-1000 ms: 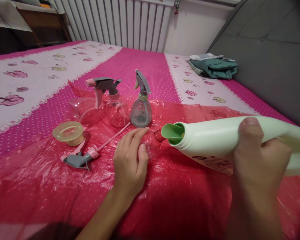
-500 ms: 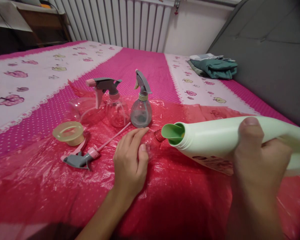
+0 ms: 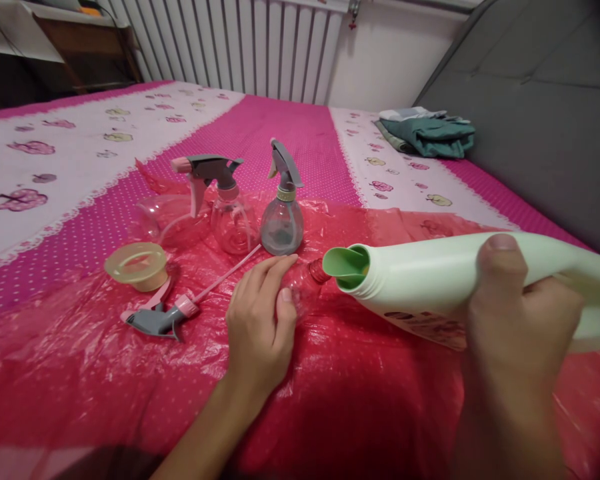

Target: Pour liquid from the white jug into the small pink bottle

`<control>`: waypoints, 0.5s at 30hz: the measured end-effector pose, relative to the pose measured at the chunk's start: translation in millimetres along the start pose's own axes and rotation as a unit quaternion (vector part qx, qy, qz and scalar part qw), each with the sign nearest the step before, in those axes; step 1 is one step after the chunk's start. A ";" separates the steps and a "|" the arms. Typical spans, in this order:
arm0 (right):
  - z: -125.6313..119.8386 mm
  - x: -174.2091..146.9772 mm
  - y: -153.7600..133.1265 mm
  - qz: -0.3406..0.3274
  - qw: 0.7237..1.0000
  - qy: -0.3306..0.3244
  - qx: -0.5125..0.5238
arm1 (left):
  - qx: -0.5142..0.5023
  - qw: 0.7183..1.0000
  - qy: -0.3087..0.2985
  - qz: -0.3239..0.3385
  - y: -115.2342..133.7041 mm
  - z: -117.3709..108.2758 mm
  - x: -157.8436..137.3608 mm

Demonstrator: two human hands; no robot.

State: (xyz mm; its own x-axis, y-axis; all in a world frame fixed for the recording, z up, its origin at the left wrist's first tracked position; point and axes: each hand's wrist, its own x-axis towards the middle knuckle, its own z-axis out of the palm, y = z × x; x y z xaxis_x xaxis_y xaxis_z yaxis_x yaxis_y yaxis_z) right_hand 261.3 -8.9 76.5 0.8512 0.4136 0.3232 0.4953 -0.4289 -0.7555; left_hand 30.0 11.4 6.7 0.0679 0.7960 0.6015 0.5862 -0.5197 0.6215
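Note:
My left hand (image 3: 263,313) is closed around a clear spray bottle body (image 3: 303,283), tilted with its uncapped neck toward the right. In my right hand (image 3: 515,313) is a large pale green detergent jug (image 3: 430,267), gripped by its handle and lying nearly level. The jug's green pouring spout (image 3: 347,263) sits right at the bottle's neck; whether liquid flows I cannot tell. Left of my left hand lies a loose grey and pink spray head (image 3: 163,320) with its pink tube. A yellowish translucent cap (image 3: 137,263) rests behind it.
Behind my left hand stand a spray bottle with a pink trigger (image 3: 235,223) and a grey spray bottle (image 3: 282,227). Red plastic sheeting (image 3: 145,400) covers the near bed. Folded clothes (image 3: 427,132) lie by the grey headboard (image 3: 535,113); a radiator (image 3: 240,47) is at the back.

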 end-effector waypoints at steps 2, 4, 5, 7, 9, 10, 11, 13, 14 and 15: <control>0.4 0.6 -0.1 0.000 1.000 0.003 -0.004 | 0.001 1.000 0.001 0.000 0.2 0.3 0.3; 0.9 1.1 -0.2 0.000 1.000 0.004 -0.007 | 0.002 1.000 0.000 -0.001 0.4 0.7 0.6; 1.1 1.3 -0.1 -0.002 1.000 0.004 -0.008 | 0.003 1.000 -0.001 -0.001 0.4 0.9 0.7; 1.4 1.5 0.1 -0.003 1.000 0.005 -0.010 | 0.003 1.000 -0.001 0.000 0.2 1.1 0.8; 1.7 1.3 0.4 -0.003 1.000 0.006 -0.011 | 0.001 1.000 0.000 0.001 -0.2 1.4 0.9; 1.8 1.2 0.6 -0.002 1.000 0.007 -0.009 | 0.001 1.000 0.000 0.002 -0.4 1.6 0.9; 1.9 1.1 0.6 -0.001 1.000 0.006 -0.007 | 0.000 1.000 0.000 0.003 -0.6 1.7 1.1; 2.1 0.9 0.3 -0.002 1.000 0.006 -0.005 | 0.000 1.000 0.001 0.003 -0.9 1.9 1.4; 2.1 0.9 0.0 -0.004 1.000 0.006 -0.006 | 0.001 1.000 0.001 0.004 -0.9 2.0 1.5; 2.1 0.9 -0.5 -0.004 1.000 0.006 -0.007 | 0.001 1.000 0.000 0.004 -0.9 1.9 1.6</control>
State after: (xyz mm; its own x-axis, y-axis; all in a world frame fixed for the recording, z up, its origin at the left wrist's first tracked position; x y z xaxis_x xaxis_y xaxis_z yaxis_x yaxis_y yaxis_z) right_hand 261.4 -6.6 76.0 0.8491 0.4068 0.3368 0.5046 -0.4367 -0.7447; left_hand 31.2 13.7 6.2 0.0718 0.7915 0.6069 0.5868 -0.5255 0.6160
